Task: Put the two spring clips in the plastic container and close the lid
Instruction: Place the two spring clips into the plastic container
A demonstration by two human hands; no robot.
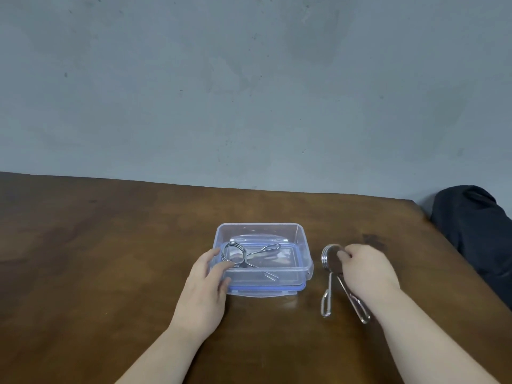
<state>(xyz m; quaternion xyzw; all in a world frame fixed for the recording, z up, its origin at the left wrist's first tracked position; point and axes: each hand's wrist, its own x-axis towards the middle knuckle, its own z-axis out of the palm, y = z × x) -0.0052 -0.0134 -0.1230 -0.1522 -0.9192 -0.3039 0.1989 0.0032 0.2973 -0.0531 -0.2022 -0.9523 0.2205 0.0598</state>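
Note:
A clear plastic container (303, 245) stands on its blue-rimmed lid (266, 291) in the middle of the wooden table. One metal spring clip (235, 254) lies inside it, coil at the left, handles pointing right. My left hand (206, 286) rests against the container's left wall with fingers spread. The second spring clip (331, 275) lies on the table just right of the container, coil at the far end, handles toward me. My right hand (365, 268) has its fingertips closed on that coil.
The brown wooden table (110, 259) ends at a grey wall behind. A dark cloth-like bundle (476, 231) sits off the table's right edge, beyond my right hand.

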